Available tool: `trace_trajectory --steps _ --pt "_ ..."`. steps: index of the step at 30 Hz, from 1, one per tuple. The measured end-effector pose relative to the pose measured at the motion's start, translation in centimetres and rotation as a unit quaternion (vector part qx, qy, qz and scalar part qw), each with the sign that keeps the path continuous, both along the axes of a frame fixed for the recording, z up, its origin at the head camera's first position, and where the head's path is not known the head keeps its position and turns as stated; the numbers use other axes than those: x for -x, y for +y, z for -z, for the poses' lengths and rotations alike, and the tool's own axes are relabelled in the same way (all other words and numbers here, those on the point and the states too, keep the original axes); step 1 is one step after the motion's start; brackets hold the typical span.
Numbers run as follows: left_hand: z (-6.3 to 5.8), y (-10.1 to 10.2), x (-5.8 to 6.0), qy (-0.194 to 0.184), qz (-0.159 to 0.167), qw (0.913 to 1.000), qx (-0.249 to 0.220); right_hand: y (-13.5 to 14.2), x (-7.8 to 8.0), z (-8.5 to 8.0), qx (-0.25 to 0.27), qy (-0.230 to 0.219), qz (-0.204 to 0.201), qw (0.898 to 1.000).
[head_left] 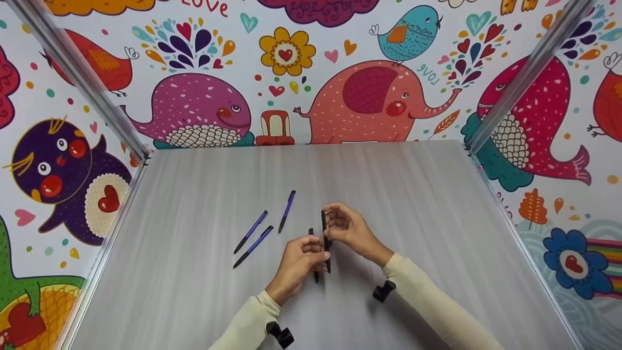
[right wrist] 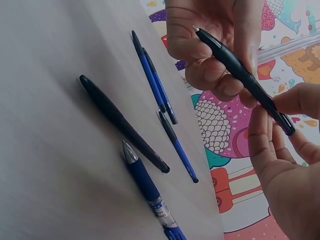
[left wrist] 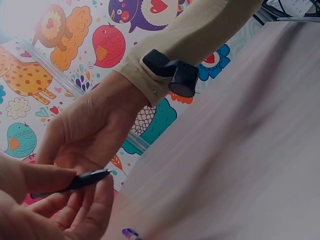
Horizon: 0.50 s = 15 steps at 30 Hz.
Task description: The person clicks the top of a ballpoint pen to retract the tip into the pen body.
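A black pen point(head_left: 326, 243) is held by both hands above the table, its pointed metal tip showing in the right wrist view. My left hand point(head_left: 300, 260) pinches the tip half, while my right hand point(head_left: 347, 224) grips the opposite end between thumb and fingers. Below them on the table lies a second black pen point(right wrist: 122, 122), partly hidden behind the left hand in the head view. Close to it in the right wrist view is a blue pen point(right wrist: 145, 182) with a clear section. Left of the hands lie three blue-and-black pens, one point(head_left: 286, 211) farther back, the others point(head_left: 250, 232) side by side.
The grey wood-grain table point(head_left: 194, 184) is bounded by printed walls point(head_left: 340, 43) with cartoon animals. Metal frame posts point(head_left: 529, 73) stand at the back corners. Each sleeve carries a small black wrist device point(head_left: 384, 291).
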<state>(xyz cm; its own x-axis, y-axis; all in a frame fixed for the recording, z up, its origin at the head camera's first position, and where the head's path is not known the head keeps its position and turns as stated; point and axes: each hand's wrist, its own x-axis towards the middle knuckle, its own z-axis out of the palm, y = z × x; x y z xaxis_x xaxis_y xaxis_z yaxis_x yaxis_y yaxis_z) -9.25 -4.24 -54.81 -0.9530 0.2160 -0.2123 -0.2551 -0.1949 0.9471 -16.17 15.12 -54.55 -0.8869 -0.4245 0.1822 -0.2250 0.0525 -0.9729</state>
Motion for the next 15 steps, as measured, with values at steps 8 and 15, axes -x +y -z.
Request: trace_trajectory --steps 8,15 --pt "-0.14 -0.32 0.14 0.018 -0.008 0.9998 0.001 -0.31 0.38 -0.42 -0.007 0.007 -0.012 1.0" --pt "0.72 -1.0 -0.05 0.015 -0.023 0.9994 0.022 -0.91 0.71 0.46 -0.041 0.009 -0.025 0.999"
